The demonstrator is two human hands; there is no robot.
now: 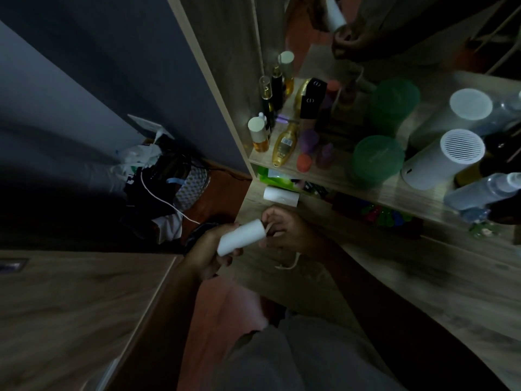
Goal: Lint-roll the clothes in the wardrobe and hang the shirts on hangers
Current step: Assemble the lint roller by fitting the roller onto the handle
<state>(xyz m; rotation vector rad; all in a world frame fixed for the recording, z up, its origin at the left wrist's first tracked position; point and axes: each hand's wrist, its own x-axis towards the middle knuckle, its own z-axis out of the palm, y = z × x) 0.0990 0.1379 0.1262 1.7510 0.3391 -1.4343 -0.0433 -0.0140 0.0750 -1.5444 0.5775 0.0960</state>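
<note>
A white lint roll (242,237) sits in my left hand (208,249), whose fingers curl around its lower end. My right hand (284,231) grips the pale handle (287,265) at the roll's other end; part of the handle sticks out below the palm. Both hands are over the low wooden counter (423,292). A second white roll (281,195) lies on its side on the counter just beyond my hands. A mirror (394,24) at the top reflects the hands and the roll. No clothes or hangers are visible.
A wooden shelf (375,190) holds several bottles, two green jars (377,159), white cylinders (445,162) and a spray bottle (485,190). Left of it, bags and a white cable (166,201) lie on the floor by a blue wall. A wooden panel (70,306) fills the lower left.
</note>
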